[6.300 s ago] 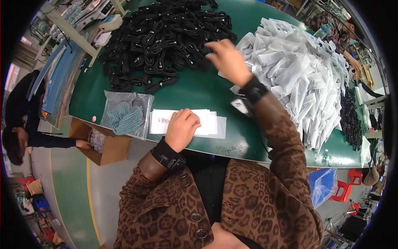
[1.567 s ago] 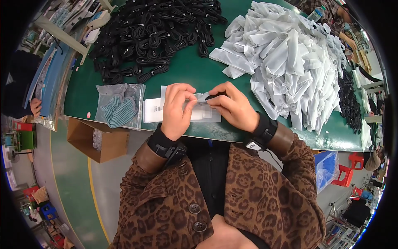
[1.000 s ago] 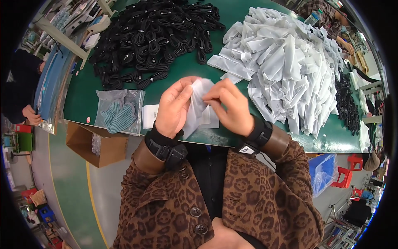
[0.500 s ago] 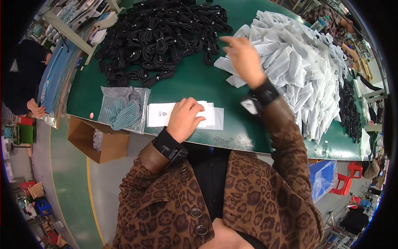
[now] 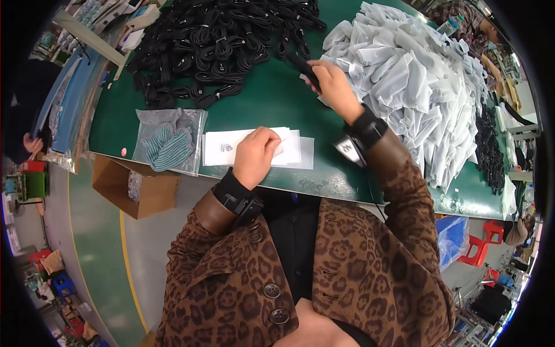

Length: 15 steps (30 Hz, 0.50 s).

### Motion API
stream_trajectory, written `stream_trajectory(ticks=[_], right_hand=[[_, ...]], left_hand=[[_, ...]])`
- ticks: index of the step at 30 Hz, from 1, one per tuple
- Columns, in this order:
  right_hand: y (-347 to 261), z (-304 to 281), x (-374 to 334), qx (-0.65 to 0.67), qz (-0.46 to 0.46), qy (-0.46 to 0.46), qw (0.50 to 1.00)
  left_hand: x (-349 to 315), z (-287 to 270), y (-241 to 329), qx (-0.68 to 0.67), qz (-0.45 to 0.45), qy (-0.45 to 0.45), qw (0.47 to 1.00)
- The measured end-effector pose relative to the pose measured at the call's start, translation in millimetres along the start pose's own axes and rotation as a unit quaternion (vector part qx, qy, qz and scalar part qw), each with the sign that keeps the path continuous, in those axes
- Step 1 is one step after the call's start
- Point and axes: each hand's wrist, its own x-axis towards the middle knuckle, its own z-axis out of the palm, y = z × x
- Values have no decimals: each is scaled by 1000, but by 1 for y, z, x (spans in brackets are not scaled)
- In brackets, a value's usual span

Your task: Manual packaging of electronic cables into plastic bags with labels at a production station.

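Near the table's front edge lies a stack of flat white plastic bags (image 5: 217, 155), slightly fanned out to the right. My left hand (image 5: 253, 157) rests over it, with thumb and fingers pinched at the top bag, whose edge looks lifted. Farther off, between the two heaps, my right hand (image 5: 336, 89) is closed around a bundled black cable (image 5: 304, 68). Beyond it spreads a big heap of coiled black cables (image 5: 217, 49). To the right of this hand rises a pile of filled whitish bags (image 5: 413, 81).
A clear bag with striped teal cloth (image 5: 166, 147) lies left of the stack. Below the table edge stands an open cardboard box (image 5: 153, 194). A black-and-white device (image 5: 348, 150) is by my right wrist. Other people are at the far left and far right.
My right hand, empty before, now holds a black cable and has come slightly nearer. My left fingers, spread on the bags before, have drawn together into a pinch. The view has shifted slightly.
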Motion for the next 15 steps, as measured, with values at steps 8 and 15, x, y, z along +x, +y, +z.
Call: stream_trajectory(ticks=[8, 15], right_hand=[[-37, -24, -92, 184, 95, -157, 965], [-42, -27, -125, 40, -88, -95, 991]], left_hand=[[4, -6, 3, -85, -63, 6, 994], [4, -8, 5, -131, -103, 2, 986]])
